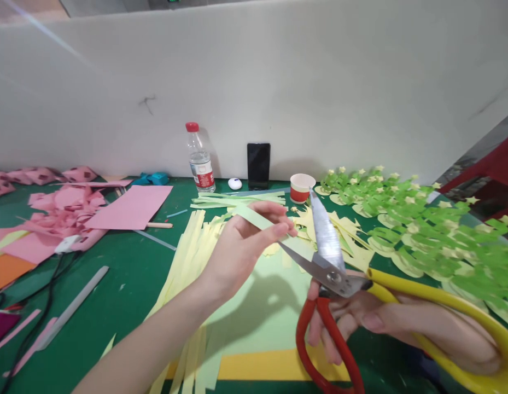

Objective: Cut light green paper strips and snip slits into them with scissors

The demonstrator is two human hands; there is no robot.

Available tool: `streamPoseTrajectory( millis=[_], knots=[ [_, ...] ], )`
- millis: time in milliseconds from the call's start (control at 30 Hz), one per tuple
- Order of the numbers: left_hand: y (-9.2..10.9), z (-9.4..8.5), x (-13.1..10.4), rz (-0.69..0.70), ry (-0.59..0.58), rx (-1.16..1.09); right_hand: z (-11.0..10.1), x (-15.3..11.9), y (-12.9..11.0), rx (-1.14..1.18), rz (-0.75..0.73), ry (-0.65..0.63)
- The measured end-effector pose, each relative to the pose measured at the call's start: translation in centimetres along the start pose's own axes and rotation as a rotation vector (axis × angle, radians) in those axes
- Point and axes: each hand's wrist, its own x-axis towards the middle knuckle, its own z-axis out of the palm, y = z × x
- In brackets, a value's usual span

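My left hand (241, 249) pinches a pale green paper strip (254, 216) over the middle of the table. In my right hand (352, 323) are large scissors (330, 246) with one red and one yellow handle. Their blades stand apart, and the strip's right end lies close to the lower blade. Beneath both hands is a pale green sheet (257, 317) on top of a yellow-orange one (274, 366). Long pale yellow strips (188, 257) lie left of the sheet, and yellow paper scraps (356, 241) lie behind the scissors.
Green paper pieces with small stars (421, 230) fill the right side. Along the wall stand a bottle (202, 169), a white round object (234, 183), a phone (258, 167) and a paper cup (301, 191). Pink paper (133, 208) and a cable (51, 290) lie left on the green table (126, 295).
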Motion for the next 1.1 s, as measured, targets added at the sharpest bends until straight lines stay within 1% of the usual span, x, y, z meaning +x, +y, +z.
streamPoseTrajectory(
  millis=[133,233,300,500,567,633,733,867,1000,1100],
  knots=[
    [-0.2,0.1,-0.3,-0.053,-0.042,0.024,-0.4,-0.3,0.9,0.068,-0.017,0.021],
    [-0.2,0.0,-0.4,-0.097,-0.065,0.079,-0.6,-0.5,1.7,0.076,-0.026,0.088],
    [-0.3,-0.1,-0.3,-0.121,-0.075,0.105,-0.7,-0.7,2.2,0.087,-0.017,0.105],
    [-0.1,-0.5,-0.3,-0.124,-0.168,0.140,-0.6,-0.9,3.3,0.127,0.002,0.053],
    [-0.1,-0.5,-0.4,-0.130,-0.168,0.146,-0.4,-0.9,3.5,0.136,-0.006,0.023],
    [-0.1,-0.6,-0.4,-0.143,-0.147,0.179,-0.4,-1.0,3.6,0.138,-0.013,0.025],
    [-0.1,-0.8,-0.3,-0.174,-0.112,0.223,-0.3,-0.9,4.1,0.100,-0.026,0.099],
    [-0.1,-1.2,0.1,-0.202,-0.107,0.214,0.0,-0.6,4.5,0.011,0.008,0.219],
    [-0.1,-1.4,0.4,-0.209,-0.098,0.220,0.4,-0.4,4.3,-0.112,-0.002,0.362],
    [0.0,-1.4,0.6,-0.204,-0.090,0.232,0.7,-0.4,4.3,-0.135,0.026,0.437]
  ],
)
